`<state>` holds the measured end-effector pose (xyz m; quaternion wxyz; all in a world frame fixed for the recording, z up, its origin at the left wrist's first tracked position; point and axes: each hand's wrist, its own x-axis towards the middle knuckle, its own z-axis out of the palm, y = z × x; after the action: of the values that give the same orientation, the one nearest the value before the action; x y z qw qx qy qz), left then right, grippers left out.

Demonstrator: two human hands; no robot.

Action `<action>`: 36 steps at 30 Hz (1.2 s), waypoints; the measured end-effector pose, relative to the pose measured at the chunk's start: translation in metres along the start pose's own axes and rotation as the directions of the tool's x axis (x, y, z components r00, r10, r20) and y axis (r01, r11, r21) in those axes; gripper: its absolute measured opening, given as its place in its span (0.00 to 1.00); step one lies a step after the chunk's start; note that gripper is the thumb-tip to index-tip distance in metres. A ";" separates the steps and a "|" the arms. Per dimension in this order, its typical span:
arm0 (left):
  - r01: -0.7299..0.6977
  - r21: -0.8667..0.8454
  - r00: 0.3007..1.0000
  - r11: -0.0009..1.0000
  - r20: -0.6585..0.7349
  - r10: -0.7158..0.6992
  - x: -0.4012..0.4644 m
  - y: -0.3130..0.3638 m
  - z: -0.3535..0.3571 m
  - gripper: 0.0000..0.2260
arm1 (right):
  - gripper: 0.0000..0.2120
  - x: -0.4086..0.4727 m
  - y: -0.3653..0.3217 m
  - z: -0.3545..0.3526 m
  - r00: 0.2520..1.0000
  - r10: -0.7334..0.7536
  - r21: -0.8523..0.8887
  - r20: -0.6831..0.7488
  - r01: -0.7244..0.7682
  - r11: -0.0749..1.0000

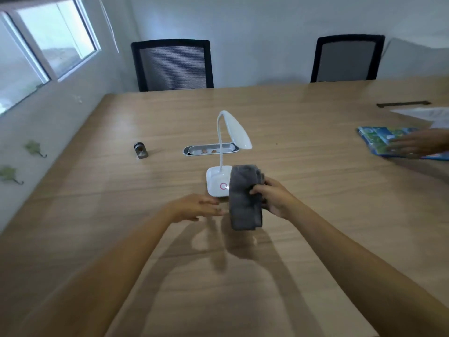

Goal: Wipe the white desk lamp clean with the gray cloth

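The white desk lamp (217,182) stands upright in the middle of the wooden table, with a square base bearing a pink ring, a thin curved neck and a drooping head. My right hand (274,197) grips the folded gray cloth (244,200), which hangs in front of the right side of the lamp base and hides that edge. My left hand (194,206) is just in front of the base, fingers spread and pointing toward the cloth, holding nothing.
The wooden table (315,166) has an oval cable tray (211,149) behind the lamp and a small gray metal object (140,150) at left. Another person's hand (418,143) rests on a blue-green notebook (379,139) at right, papers beyond. Two black chairs (172,65) stand behind.
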<state>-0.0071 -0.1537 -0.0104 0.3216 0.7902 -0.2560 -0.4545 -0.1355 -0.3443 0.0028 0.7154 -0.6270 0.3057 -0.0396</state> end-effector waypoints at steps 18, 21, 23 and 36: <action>0.298 -0.536 0.902 0.790 -0.114 -0.418 -0.129 -0.155 -0.050 0.13 | 0.07 0.015 0.041 0.206 0.896 0.292 0.010 0.334 -0.314 0.949; 0.331 -0.547 0.869 0.768 -0.141 -0.475 -0.152 -0.177 -0.053 0.19 | 0.10 0.017 0.058 0.242 0.891 0.320 -0.089 0.323 -0.308 0.947; 0.365 -0.524 0.845 0.770 -0.161 -0.510 -0.164 -0.189 -0.051 0.20 | 0.09 0.019 0.067 0.263 0.888 0.337 -0.140 0.313 -0.308 0.941; 0.657 0.213 0.734 0.723 -0.402 -0.548 -0.172 -0.161 -0.067 0.19 | 0.12 0.010 0.067 0.283 0.924 0.235 -0.402 0.301 -0.100 0.910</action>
<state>-0.0082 0.0912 -0.0088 0.0480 0.9343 -0.0023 -0.3531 -0.0115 -0.0877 -0.0554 0.6234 -0.7215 0.2316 0.1926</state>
